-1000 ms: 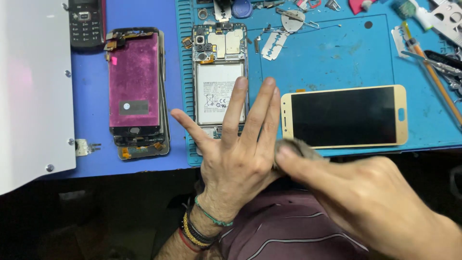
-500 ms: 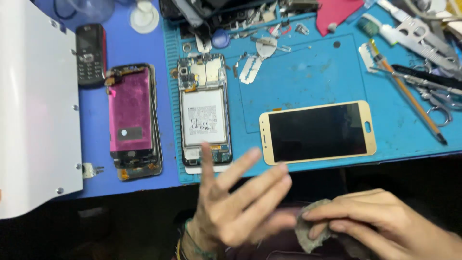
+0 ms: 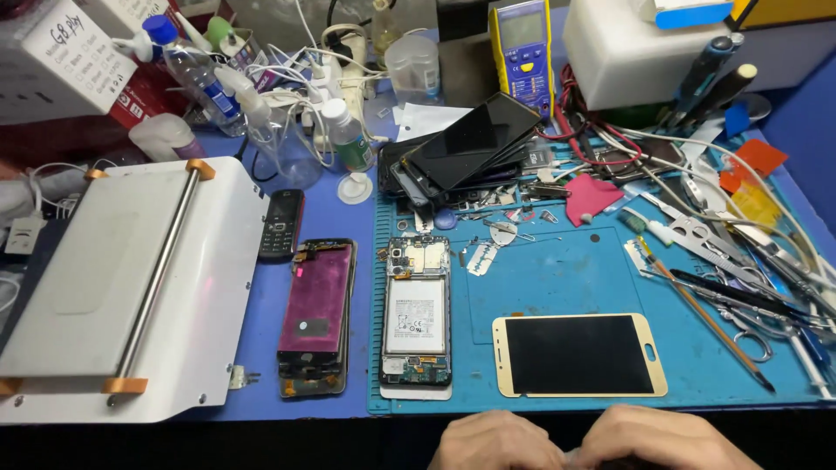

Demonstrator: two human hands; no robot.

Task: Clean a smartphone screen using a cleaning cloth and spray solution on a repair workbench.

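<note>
Gold Screen at the Bench Edge

Gold-framed screen (image 3: 579, 355) lies flat beside the opened phone (image 3: 416, 320). Below it, left hand (image 3: 495, 442) and right hand (image 3: 662, 439) meet, fingers curled on something I cannot identify. A careless lift might knock the screen off.

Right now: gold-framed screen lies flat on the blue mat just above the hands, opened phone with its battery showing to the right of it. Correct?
Not quite. The head view shows the gold-framed screen flat on the blue mat, just above the left hand and right hand, but the opened phone with its battery showing lies to the left of it, not the right.
</note>
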